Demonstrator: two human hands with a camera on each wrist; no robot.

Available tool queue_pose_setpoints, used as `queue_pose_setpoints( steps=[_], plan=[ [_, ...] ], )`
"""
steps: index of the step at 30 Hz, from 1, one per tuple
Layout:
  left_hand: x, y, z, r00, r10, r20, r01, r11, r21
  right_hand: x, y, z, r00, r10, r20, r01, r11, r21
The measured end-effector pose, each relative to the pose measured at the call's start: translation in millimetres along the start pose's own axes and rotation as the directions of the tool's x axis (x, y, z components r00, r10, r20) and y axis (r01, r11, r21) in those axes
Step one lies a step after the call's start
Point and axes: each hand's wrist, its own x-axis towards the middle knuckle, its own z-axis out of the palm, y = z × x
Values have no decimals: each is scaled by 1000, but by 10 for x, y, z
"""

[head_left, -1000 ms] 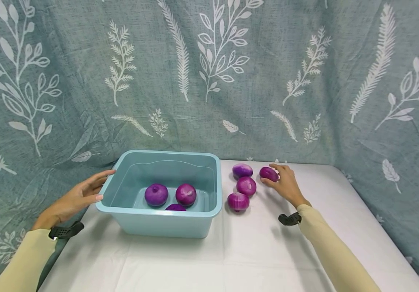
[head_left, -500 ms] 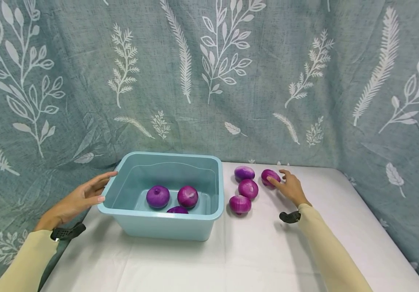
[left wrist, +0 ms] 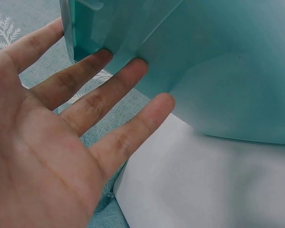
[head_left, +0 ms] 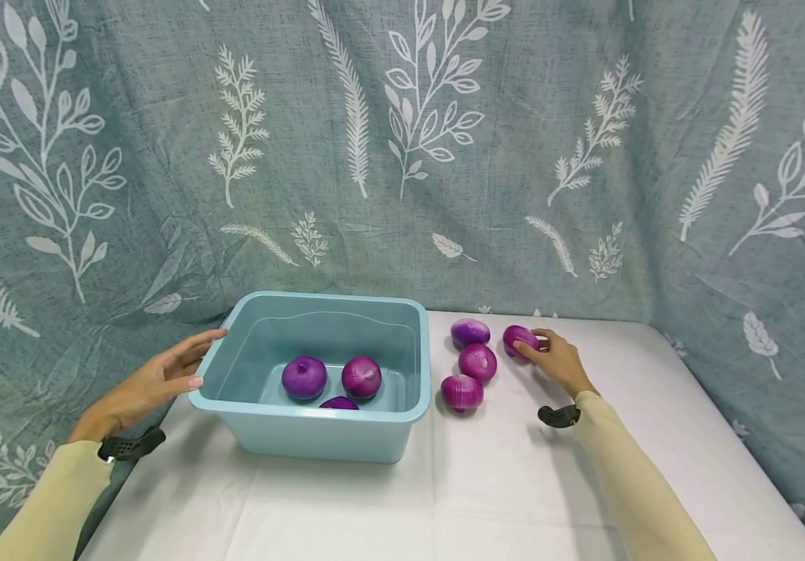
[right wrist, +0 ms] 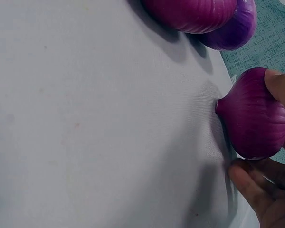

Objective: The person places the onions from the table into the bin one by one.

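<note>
The light-blue tub (head_left: 304, 433) stands on the white table, with several purple onions inside, one of them (head_left: 304, 378) at its middle left. My left hand (head_left: 146, 382) rests against the tub's left side; in the left wrist view its fingers (left wrist: 154, 111) are spread and fairly straight along the wall. Right of the tub, my right hand (head_left: 555, 360) has its thumb and fingers round the rightmost onion (head_left: 520, 340). The right wrist view shows that onion (right wrist: 254, 114) between the thumb and the fingers, its pointed end facing left.
Between the tub and my right hand lie three more onions: one at the back (head_left: 470, 333), one in the middle (head_left: 478, 363) and one in front (head_left: 461, 393). A leaf-patterned curtain (head_left: 402, 234) hangs behind the table (head_left: 500, 483) and at both its sides.
My right hand's fingers have closed round the rightmost onion. My left hand keeps its place at the tub, and the whole head view has shifted slightly.
</note>
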Motion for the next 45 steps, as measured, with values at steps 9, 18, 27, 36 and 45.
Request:
queue_pose_setpoints(
  steps=[9,18,27,36,45],
  plan=[
    [-11,-50,7,999,-30,-19,30,999,29,-10,16,-20,1000,-2,21,1,1000,28],
    [-26,-82,11,1000,-9,-3,9,1000,9,-84,25,-38,1000,-22,7,22,999,43],
    [-12,-55,-2,1000,-7,-20,7,999,36,-148,-96,-113,997,-76,-21,77,995,63],
    [-11,-37,-9,1000,6,-11,-6,1000,24,-203,-255,-174,992,-120,-41,122,991,63],
    [-24,-16,14,1000,-13,-17,14,999,29,-317,-500,-206,984,-171,-45,173,983,55]
  ],
)
